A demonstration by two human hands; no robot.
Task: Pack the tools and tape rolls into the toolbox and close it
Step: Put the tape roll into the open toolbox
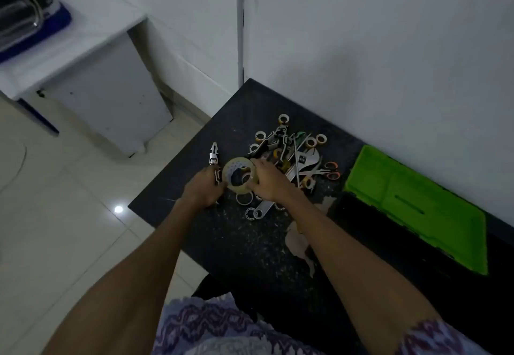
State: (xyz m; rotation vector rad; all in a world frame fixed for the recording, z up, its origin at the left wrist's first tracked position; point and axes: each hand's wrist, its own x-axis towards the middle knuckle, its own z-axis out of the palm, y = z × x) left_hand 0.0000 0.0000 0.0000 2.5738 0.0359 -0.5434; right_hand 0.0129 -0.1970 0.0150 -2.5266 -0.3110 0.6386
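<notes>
The big tape roll (239,172) is gripped by the right hand (267,181) — light, stiff, best held at its rim; pliers (214,157), at nine o'clock, are clutched by the left hand (204,188).

We have a single head-worn wide-angle view, looking forward and steeply down from above the person's chest. Both bare forearms run up from the bottom edge and meet near frame centre, where the left hand (204,188) and right hand (268,179) sit at arm's length from the lens. Under and beyond the hands we see the dark speckled tabletop (250,243). Right of the right hand, near the frame edge, lies the open bright green plastic toolbox lid (422,204). Left of the left hand, the pale tiled floor (69,215) drops well below. Wide-angle bending tilts the white wall (375,49) past the hands. No second view, so no overlap.
</notes>
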